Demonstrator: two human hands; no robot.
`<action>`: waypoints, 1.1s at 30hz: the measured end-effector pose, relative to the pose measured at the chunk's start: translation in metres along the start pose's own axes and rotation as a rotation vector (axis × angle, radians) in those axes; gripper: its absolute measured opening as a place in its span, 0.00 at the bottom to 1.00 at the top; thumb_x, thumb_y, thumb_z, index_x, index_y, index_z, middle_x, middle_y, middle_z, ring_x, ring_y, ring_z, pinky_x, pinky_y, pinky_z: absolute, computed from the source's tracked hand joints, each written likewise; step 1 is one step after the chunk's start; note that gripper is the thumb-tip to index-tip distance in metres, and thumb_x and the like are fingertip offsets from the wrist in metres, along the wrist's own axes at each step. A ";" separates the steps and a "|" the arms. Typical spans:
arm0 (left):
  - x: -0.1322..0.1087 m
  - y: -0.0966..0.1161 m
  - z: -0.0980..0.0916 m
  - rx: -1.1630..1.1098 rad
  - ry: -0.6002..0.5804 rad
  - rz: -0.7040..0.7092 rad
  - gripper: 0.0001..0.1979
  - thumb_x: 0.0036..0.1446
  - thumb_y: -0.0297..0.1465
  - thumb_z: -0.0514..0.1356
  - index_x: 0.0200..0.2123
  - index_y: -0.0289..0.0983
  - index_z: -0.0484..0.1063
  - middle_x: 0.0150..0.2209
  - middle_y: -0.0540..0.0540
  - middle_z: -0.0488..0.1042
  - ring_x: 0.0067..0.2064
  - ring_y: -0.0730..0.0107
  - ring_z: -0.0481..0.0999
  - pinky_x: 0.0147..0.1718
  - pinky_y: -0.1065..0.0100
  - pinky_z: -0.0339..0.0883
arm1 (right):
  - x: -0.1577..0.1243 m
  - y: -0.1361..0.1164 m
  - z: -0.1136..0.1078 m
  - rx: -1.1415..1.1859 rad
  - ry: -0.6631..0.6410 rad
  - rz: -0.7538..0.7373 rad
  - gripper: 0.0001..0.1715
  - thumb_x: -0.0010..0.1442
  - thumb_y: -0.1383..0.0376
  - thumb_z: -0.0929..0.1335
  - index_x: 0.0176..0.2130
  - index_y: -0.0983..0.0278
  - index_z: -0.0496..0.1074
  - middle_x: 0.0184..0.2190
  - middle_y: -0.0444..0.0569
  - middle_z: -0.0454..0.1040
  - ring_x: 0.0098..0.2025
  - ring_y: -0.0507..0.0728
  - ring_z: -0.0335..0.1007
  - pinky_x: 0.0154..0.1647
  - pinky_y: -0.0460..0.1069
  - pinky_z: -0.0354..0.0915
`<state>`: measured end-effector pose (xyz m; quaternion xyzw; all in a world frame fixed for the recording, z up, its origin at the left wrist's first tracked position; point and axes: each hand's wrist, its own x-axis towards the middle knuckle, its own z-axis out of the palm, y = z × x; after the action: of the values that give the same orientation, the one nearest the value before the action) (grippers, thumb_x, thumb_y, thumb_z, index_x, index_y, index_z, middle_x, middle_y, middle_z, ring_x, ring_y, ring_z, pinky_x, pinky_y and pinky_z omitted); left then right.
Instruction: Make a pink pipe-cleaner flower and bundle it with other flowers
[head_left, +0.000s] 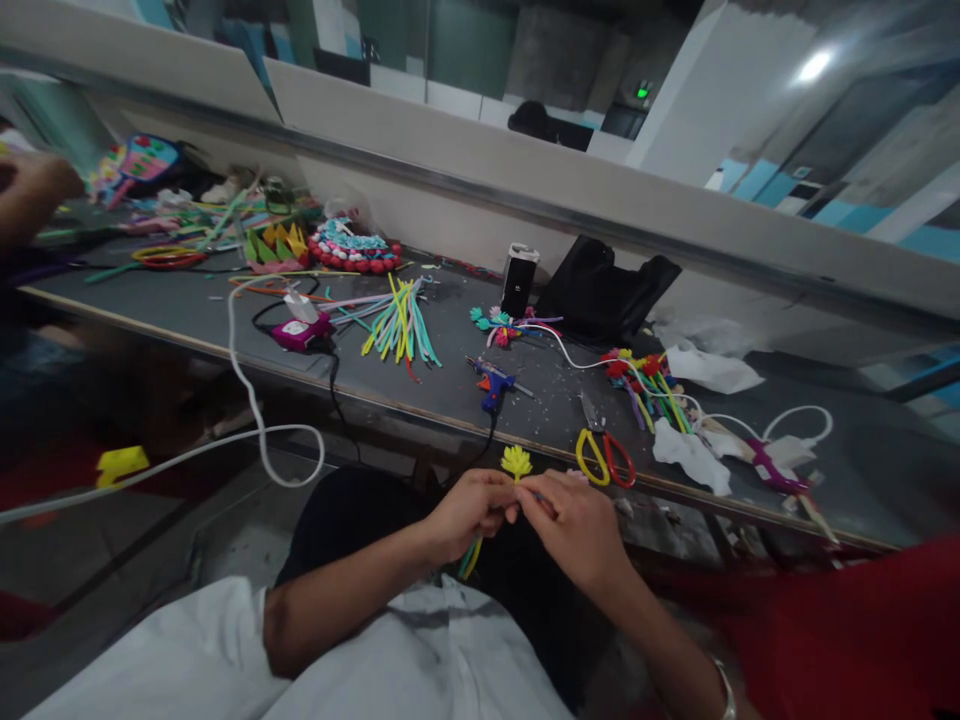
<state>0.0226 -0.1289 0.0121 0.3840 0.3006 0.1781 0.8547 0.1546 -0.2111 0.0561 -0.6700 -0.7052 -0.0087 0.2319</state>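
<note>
Between my hands stands a yellow pipe-cleaner flower (516, 461), its petals showing above my fingertips. My left hand (469, 508) is closed around its stem, and green and yellow stem ends (470, 557) hang out below that hand. My right hand (574, 522) pinches the stem just under the petals, its fingertips meeting those of my left hand. Both hands are over my lap, in front of the table edge. Scissors (604, 455) with one yellow and one red handle lie near my right hand. A blue glue gun (493, 383) rests beyond my left hand.
A bundle of pipe cleaners (401, 320) lies on the dark table (442, 385). Finished-looking flowers (504, 326) are near a black box-shaped device (519, 280). A white cable (251, 390) loops over the table edge. Another person's hand (37, 195) is at far left.
</note>
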 end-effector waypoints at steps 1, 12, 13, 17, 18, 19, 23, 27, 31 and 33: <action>0.001 0.000 -0.002 -0.047 -0.018 -0.005 0.07 0.43 0.28 0.64 0.21 0.32 0.67 0.17 0.53 0.64 0.14 0.86 0.48 0.15 0.74 0.35 | -0.004 -0.002 0.002 0.017 0.007 -0.020 0.14 0.64 0.64 0.63 0.30 0.60 0.75 0.27 0.44 0.76 0.31 0.53 0.72 0.36 0.46 0.59; 0.003 0.006 -0.005 -0.200 -0.075 0.054 0.12 0.48 0.32 0.65 0.25 0.34 0.64 0.18 0.57 0.60 0.16 0.87 0.45 0.16 0.75 0.36 | -0.031 0.001 0.017 0.219 0.091 0.090 0.13 0.65 0.64 0.63 0.38 0.62 0.77 0.24 0.45 0.73 0.26 0.52 0.68 0.31 0.46 0.60; 0.002 0.007 -0.004 -0.174 -0.066 0.070 0.12 0.48 0.32 0.65 0.25 0.34 0.65 0.18 0.56 0.61 0.16 0.87 0.46 0.16 0.75 0.36 | -0.030 0.001 0.016 0.273 0.094 0.125 0.12 0.65 0.63 0.64 0.38 0.62 0.77 0.26 0.45 0.75 0.27 0.52 0.69 0.31 0.46 0.61; -0.004 0.010 0.000 0.016 -0.001 0.120 0.13 0.46 0.35 0.67 0.24 0.33 0.67 0.17 0.57 0.60 0.16 0.86 0.48 0.16 0.73 0.35 | -0.026 0.002 0.008 0.298 0.185 0.200 0.12 0.65 0.61 0.64 0.36 0.61 0.75 0.31 0.46 0.77 0.30 0.52 0.70 0.33 0.46 0.63; -0.005 0.010 0.001 0.070 0.020 0.125 0.14 0.45 0.36 0.67 0.24 0.33 0.68 0.16 0.57 0.59 0.16 0.85 0.49 0.16 0.73 0.35 | -0.024 0.002 0.006 0.239 0.216 0.196 0.13 0.66 0.60 0.63 0.35 0.61 0.75 0.31 0.46 0.76 0.30 0.53 0.70 0.35 0.47 0.62; -0.006 0.010 0.001 0.116 0.038 0.132 0.14 0.45 0.37 0.67 0.24 0.33 0.69 0.16 0.57 0.58 0.16 0.85 0.49 0.16 0.73 0.36 | -0.022 0.002 0.004 0.168 0.244 0.185 0.13 0.66 0.60 0.63 0.35 0.61 0.74 0.30 0.47 0.76 0.31 0.53 0.69 0.36 0.47 0.62; -0.006 0.008 0.000 0.153 0.096 0.176 0.15 0.43 0.39 0.69 0.24 0.33 0.70 0.16 0.57 0.58 0.17 0.84 0.50 0.17 0.73 0.38 | -0.017 0.003 0.001 -0.076 0.236 0.119 0.14 0.67 0.57 0.62 0.37 0.61 0.72 0.32 0.48 0.74 0.36 0.56 0.69 0.38 0.49 0.61; -0.004 0.006 -0.003 0.081 0.121 0.172 0.16 0.41 0.38 0.70 0.24 0.33 0.70 0.16 0.58 0.58 0.17 0.84 0.49 0.17 0.73 0.37 | -0.018 0.004 0.003 -0.198 0.185 0.069 0.13 0.63 0.54 0.66 0.40 0.60 0.73 0.36 0.50 0.72 0.40 0.58 0.68 0.38 0.50 0.62; -0.004 0.005 -0.001 0.038 0.111 0.192 0.15 0.42 0.37 0.70 0.24 0.33 0.70 0.15 0.58 0.58 0.16 0.84 0.49 0.17 0.73 0.38 | -0.019 0.001 0.007 -0.191 0.216 0.094 0.09 0.62 0.59 0.66 0.36 0.60 0.73 0.35 0.49 0.71 0.39 0.57 0.67 0.37 0.50 0.62; -0.004 0.005 0.001 -0.014 0.104 0.185 0.14 0.42 0.36 0.69 0.24 0.33 0.69 0.15 0.59 0.58 0.16 0.85 0.49 0.16 0.73 0.37 | -0.018 -0.004 0.009 -0.192 0.227 0.127 0.08 0.61 0.60 0.66 0.34 0.61 0.72 0.33 0.49 0.71 0.38 0.57 0.67 0.38 0.50 0.62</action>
<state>0.0198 -0.1286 0.0178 0.3945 0.3067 0.2778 0.8204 0.1478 -0.2255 0.0428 -0.7270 -0.6266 -0.1372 0.2452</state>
